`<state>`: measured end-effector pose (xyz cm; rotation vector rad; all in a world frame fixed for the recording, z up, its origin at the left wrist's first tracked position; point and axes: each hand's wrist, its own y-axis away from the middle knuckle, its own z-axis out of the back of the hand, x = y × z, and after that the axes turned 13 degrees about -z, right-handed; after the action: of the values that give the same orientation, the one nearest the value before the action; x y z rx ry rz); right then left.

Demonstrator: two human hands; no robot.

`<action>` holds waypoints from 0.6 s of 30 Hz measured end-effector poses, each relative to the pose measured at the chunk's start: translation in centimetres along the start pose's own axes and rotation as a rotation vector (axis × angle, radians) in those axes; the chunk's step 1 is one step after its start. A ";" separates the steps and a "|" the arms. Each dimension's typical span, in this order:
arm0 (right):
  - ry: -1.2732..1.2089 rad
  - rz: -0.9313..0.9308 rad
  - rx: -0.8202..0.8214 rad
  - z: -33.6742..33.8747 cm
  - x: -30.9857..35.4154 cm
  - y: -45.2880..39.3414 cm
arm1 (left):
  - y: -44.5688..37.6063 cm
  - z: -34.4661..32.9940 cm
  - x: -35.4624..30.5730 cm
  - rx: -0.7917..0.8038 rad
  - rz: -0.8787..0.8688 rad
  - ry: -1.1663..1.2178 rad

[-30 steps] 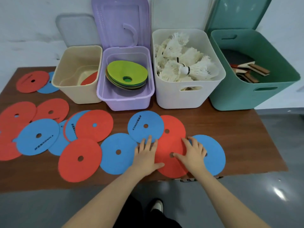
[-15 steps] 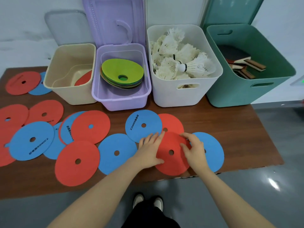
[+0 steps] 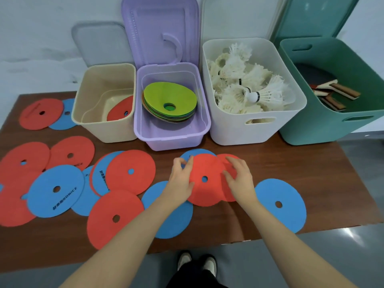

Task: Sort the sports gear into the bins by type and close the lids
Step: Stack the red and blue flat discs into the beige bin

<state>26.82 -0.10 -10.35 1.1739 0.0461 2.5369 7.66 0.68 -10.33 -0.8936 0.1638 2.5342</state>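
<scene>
Both hands gather a red disc [image 3: 204, 179] at frame centre: left hand [image 3: 180, 179] pinches its edge, right hand [image 3: 239, 177] seemingly grips the other side. Stack it squarely over neighbours before lifting toward the beige bin [image 3: 104, 121], upper left.

Flat discs [image 3: 204, 179] red or blue (some with dark lettering). Bins: beige [image 3: 104, 129], lilac [image 3: 172, 140], white [image 3: 245, 132], teal [image 3: 324, 129]. Top cone [image 3: 169, 98] lime green, shuttlecocks [image 3: 249, 88] white, table [image 3: 291, 163] dark brown.
</scene>
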 end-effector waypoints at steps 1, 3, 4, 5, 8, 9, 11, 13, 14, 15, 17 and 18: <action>0.061 -0.056 -0.017 -0.4 0.1 -0.2 | -0.1 0.2 0.5 -0.003 0.072 -0.053; 0.213 -0.220 -0.067 -0.9 -0.2 -0.2 | -0.2 0.5 1.3 0.046 0.230 -0.198; 0.266 -0.298 -0.094 -1.1 -0.5 0.0 | -0.1 0.4 1.6 0.081 0.279 -0.217; 0.293 -0.364 -0.110 -1.1 -0.7 0.3 | -0.1 0.2 1.7 0.115 0.299 -0.205; 0.376 -0.452 -0.093 -1.3 -1.9 1.2 | -0.2 -0.5 1.6 0.176 0.265 -0.181; 0.419 -0.453 -0.071 -1.2 -2.3 1.4 | -0.4 -0.7 1.4 0.177 0.260 -0.171; 0.457 -0.448 -0.048 -1.1 -2.8 1.5 | -0.9 -0.7 1.0 0.158 0.277 -0.127; 0.440 -0.447 -0.050 -1.2 -2.7 1.6 | -1.3 -0.8 0.6 0.153 0.304 -0.097; 0.418 -0.445 -0.061 -1.2 -2.5 1.6 | -1.4 -0.9 0.3 0.160 0.314 -0.088; 0.381 -0.446 -0.080 -1.3 -2.3 1.5 | -1.6 -1.2 0.0 0.165 0.321 -0.077; 0.273 -0.457 -0.120 -1.2 -2.0 1.4 | -1.9 -1.9 -0.9 0.159 0.328 -0.060; 0.231 -0.458 -0.123 -1.0 -2.1 1.3 | -2.0 -2.1 -1.3 0.150 0.333 -0.062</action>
<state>26.93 -1.85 -12.33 0.7194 0.1895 2.2147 10.69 1.48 -11.10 -0.7810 0.5156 2.8034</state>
